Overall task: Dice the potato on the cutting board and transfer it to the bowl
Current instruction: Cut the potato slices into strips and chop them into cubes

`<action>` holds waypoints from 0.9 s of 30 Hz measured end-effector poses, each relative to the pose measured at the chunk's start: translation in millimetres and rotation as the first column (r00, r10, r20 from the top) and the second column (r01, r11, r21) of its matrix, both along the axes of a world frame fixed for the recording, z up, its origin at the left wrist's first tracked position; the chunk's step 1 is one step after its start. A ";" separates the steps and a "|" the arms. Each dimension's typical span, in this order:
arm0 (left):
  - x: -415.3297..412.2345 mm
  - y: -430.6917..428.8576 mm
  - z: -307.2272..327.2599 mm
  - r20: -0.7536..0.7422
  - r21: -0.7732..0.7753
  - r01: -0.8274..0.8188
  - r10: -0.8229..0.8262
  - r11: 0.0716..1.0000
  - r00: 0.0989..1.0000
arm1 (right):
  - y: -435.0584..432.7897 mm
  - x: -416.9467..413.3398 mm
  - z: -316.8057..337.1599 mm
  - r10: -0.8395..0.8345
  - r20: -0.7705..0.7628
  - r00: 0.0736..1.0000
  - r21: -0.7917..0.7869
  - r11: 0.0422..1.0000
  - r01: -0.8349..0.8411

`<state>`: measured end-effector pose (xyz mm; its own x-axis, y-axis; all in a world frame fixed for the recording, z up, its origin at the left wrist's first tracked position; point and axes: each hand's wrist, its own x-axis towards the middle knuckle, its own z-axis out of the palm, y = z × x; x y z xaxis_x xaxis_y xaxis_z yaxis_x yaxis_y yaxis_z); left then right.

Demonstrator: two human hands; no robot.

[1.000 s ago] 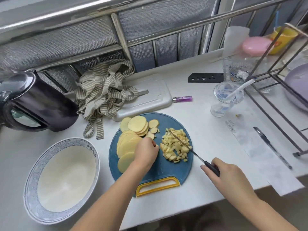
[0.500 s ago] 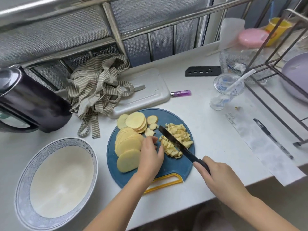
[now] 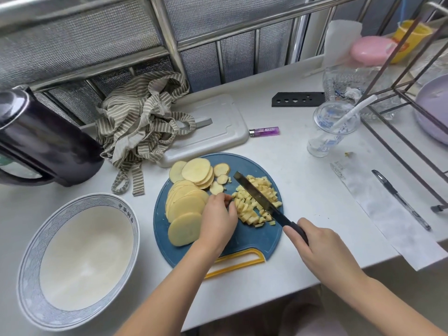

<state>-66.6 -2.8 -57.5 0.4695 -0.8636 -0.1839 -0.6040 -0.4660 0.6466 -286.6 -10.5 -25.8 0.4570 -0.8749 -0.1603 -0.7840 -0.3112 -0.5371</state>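
A round blue cutting board [image 3: 252,238] with a yellow handle lies in front of me. Potato slices [image 3: 186,202] are fanned over its left half, and a heap of potato dice [image 3: 252,204] sits on its right half. My left hand [image 3: 218,221] rests on the board between slices and dice, fingers curled, fingertips against the left edge of the heap. My right hand [image 3: 320,248] grips the dark handle of a knife [image 3: 257,195], whose blade lies tilted across the heap. The large white bowl [image 3: 31,263] with a blue rim stands empty to the left of the board.
A striped cloth [image 3: 143,122] lies on a white board [image 3: 218,132] behind the blue one. A black kettle [image 3: 41,141] stands far left. To the right are a purple lighter [image 3: 264,131], a glass [image 3: 332,127], a pen [image 3: 400,200] on paper and a metal rack [image 3: 407,117].
The knife blade has turned from on edge to tilted broadside over the dice. My left hand has slid right, up to the heap's edge.
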 end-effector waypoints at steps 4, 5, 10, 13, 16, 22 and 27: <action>-6.0 12.9 -3.1 -0.059 -0.084 0.039 -0.044 0.996 0.997 | 5.8 1.7 -2.1 0.049 -0.017 0.999 0.020 0.999 -0.049; -7.9 15.7 -3.5 -0.080 -0.111 0.030 -0.039 0.993 0.996 | 7.4 2.4 -2.7 0.057 -0.030 0.998 0.022 0.998 -0.056; -10.2 18.3 -1.5 -0.139 -0.182 0.016 -0.042 0.983 0.989 | 10.4 -1.3 -4.1 0.024 -0.030 0.999 0.040 0.999 -0.023; -8.6 12.0 1.5 -0.168 -0.183 0.002 -0.034 0.983 0.985 | 8.3 -4.0 -2.1 0.001 -0.019 1.000 0.042 0.999 0.000; -7.3 11.8 0.9 -0.187 -0.201 -0.033 -0.005 0.979 0.982 | 6.8 -4.4 -0.4 0.004 -0.032 0.999 0.038 0.999 -0.003; -17.4 26.4 -10.2 -0.110 -0.201 0.002 -0.025 0.980 0.994 | 3.2 2.9 2.2 0.048 -0.051 0.998 0.042 0.998 -0.046; -19.6 31.5 -22.2 -0.011 -0.269 0.071 -0.077 0.960 0.997 | 8.9 6.7 -1.6 0.104 -0.112 0.988 0.004 0.995 -0.104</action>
<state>-86.2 28.7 -79.8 0.4006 -0.9149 0.0501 -0.6149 -0.2279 0.7549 -280.0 -1.6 -27.4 0.5245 -0.8241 -0.2138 -0.8027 -0.3950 -0.4468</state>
